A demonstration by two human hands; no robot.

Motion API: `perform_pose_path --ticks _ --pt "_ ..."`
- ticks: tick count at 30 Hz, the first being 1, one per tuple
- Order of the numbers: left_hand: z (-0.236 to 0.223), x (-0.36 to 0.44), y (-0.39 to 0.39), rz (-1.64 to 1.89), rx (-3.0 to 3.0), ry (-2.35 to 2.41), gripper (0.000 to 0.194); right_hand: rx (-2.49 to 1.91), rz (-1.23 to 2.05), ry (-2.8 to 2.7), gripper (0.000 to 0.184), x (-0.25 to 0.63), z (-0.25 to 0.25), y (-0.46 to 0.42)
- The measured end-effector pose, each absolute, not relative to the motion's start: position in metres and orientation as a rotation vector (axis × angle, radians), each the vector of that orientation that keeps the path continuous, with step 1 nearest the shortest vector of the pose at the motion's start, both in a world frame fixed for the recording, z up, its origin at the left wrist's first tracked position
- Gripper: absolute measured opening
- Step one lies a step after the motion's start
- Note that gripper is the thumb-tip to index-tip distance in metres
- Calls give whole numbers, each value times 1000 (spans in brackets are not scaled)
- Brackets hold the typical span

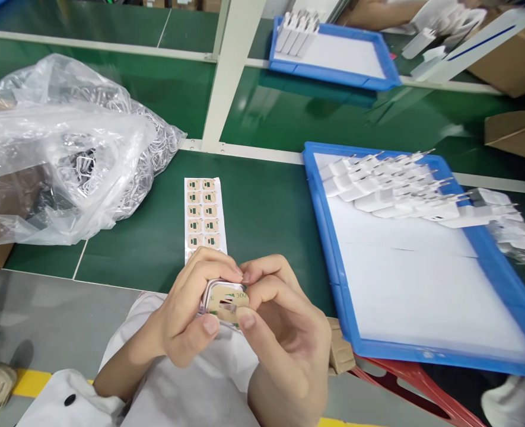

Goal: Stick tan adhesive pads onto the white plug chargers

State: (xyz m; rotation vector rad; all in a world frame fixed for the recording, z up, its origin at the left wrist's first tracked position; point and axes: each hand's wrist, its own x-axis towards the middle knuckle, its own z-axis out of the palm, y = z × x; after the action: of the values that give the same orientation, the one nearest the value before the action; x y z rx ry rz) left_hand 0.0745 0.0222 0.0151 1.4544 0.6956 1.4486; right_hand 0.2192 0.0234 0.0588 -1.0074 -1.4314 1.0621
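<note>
Close to my body, both hands are closed around a small rounded-square frame (206, 295). A tan adhesive sticker (222, 302) with green print and a cut-out in its middle lies over its face. My left hand (186, 314) grips the frame from the left, fingers along the top edge and thumb near the lower left. With thumb and fingers, my right hand (284, 326) pinches the sticker's right edge; whether it also grips the frame there is hidden. Just beyond my fingers, a white sheet (201, 212) carries rows of similar tan stickers, its near end covered by my hand.
At right stands a blue tray (328, 255) with white plug adapters (391, 187) on white paper. A clear plastic bag (124, 118) of small wire-like frames sits left. Behind the metal post (226, 77) are another blue tray (333, 72) and another person's arm (378, 15).
</note>
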Motion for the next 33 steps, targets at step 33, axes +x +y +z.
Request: perform_pose_path --ticks 33 --pt "9 79 25 1543 1526 711 35 -1031 1026 -1427 21 216 55 18"
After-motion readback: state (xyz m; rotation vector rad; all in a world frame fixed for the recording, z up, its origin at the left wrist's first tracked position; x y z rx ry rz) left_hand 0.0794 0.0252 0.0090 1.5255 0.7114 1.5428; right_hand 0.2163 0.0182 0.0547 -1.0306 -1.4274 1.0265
